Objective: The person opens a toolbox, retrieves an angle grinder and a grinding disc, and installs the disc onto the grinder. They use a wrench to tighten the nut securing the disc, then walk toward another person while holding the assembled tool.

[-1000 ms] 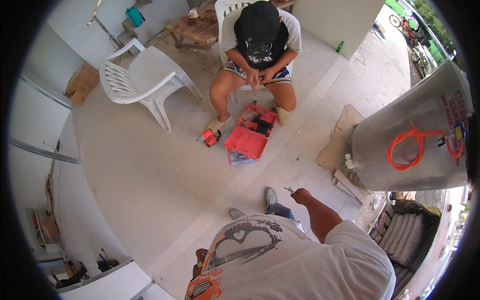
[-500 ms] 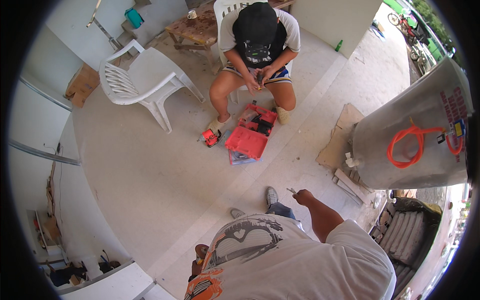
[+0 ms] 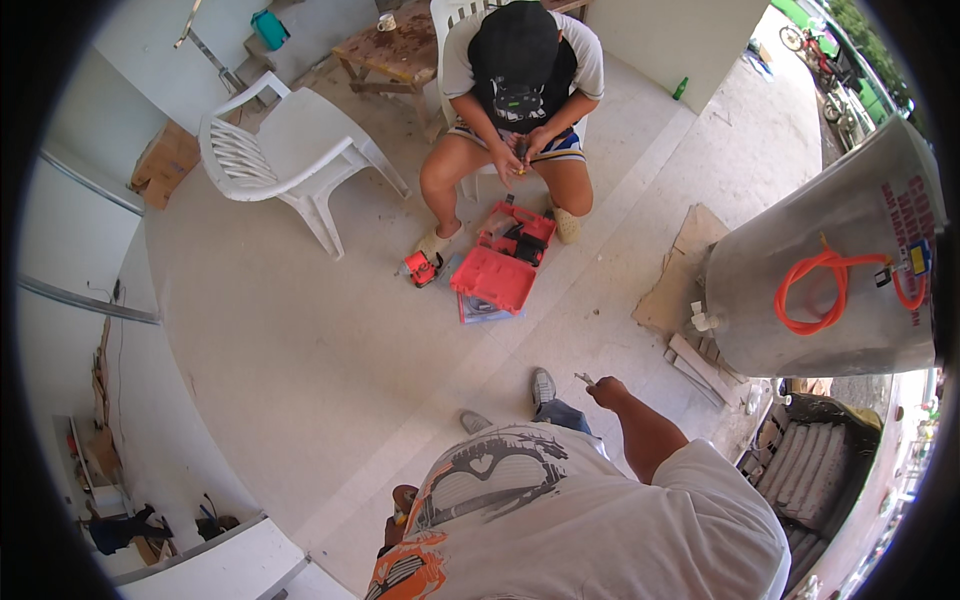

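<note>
My right hand (image 3: 606,393), held out over the floor, is closed round a small silvery metal tool (image 3: 583,379) with a forked end, perhaps a wrench. My left hand (image 3: 393,532) is low beside my shirt, which hides much of it. It is closed on a thing with a round brown end (image 3: 404,496) and a yellow part, whose kind I cannot make out. Across from me a seated person (image 3: 515,90) in a black cap bends over a dark tool (image 3: 521,152) in both hands. Before that person lies an open red tool case (image 3: 495,281) with black items inside.
A red power tool (image 3: 420,268) lies left of the case. A white plastic chair (image 3: 300,140) stands at left, with a wooden table (image 3: 400,45) behind. At right are a large metal tank (image 3: 780,250) with an orange hose (image 3: 840,312), cardboard (image 3: 680,270) and wood pieces (image 3: 705,370).
My view has shifted slightly. Both of my hands keep their grips in nearly the same places, and the seated person still handles the dark tool.
</note>
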